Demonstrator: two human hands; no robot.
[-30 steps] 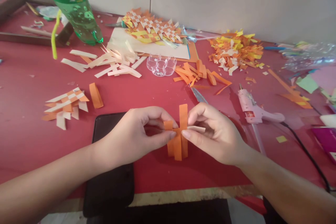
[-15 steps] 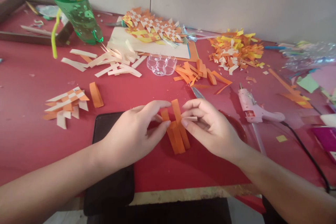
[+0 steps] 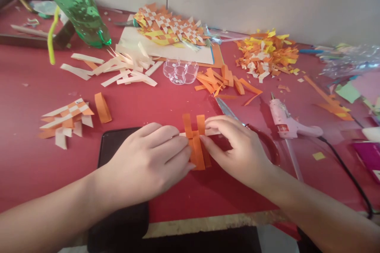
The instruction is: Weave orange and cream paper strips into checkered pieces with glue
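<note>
Pinching flat orange paper strips [image 3: 197, 152] crossed by a narrow cream paper strip [image 3: 213, 131], a curled left hand [image 3: 154, 158] and a right hand [image 3: 237, 142] — thumb and fingers at the right edge — meet above a red tabletop [image 3: 178, 205], near red-handled metal scissors [image 3: 227, 109], in the head-camera view.

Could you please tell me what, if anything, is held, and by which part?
The right hand holds the orange strips by their right side, where a pale strip emerges. The left hand is at their left side; its grip is hidden.
</note>
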